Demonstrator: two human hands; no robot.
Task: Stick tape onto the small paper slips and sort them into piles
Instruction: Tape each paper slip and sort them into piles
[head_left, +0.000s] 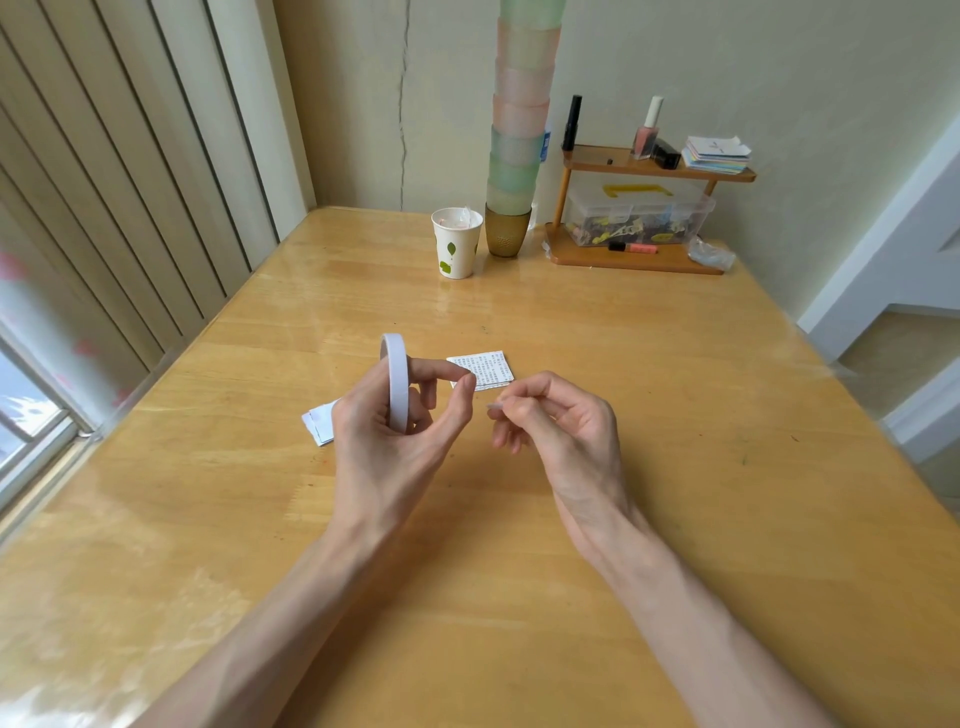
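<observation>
1. Pale wood, glossy with light from the window on the left, makes up the surface (649, 519); both bare forearms reach out over it.
2. The tape roll (396, 382), a thin white ring, is held above the surface, standing on edge. Its outer band faces the person and its hole opens left and right.
3. The left hand (387, 436) has the roll in its grip. The fingers seem to pass through the hole and curl round the band, with thumb and forefinger tips meeting just to the right of it.
4. The right hand (563, 423) is curled, and its grip is a pinch of thumb and forefinger on a small pale scrap (493, 408). I cannot tell whether the scrap joins the roll.
5. One printed slip (485, 369) lies flat just beyond the fingertips, its long side running left to right. The left forefinger covers one corner.
6. A small pile of slips (318, 423) lies flat behind the left hand, half hidden by it.
7. At the far edge stands a paper cup (456, 244) with green leaf marks. Something pale sits inside, too unclear to name.
8. Beside it an amber cup (506, 234) carries a tall tower of pastel cups (519, 130).
9. To the right, a wooden rack (613, 259) holds a clear box (641, 215) on its lower tier, full of small dark and yellow things.
10. On the rack's top tier stand a nail polish bottle (647, 132), a black tube (571, 122) and a stack of coloured papers (716, 155).
</observation>
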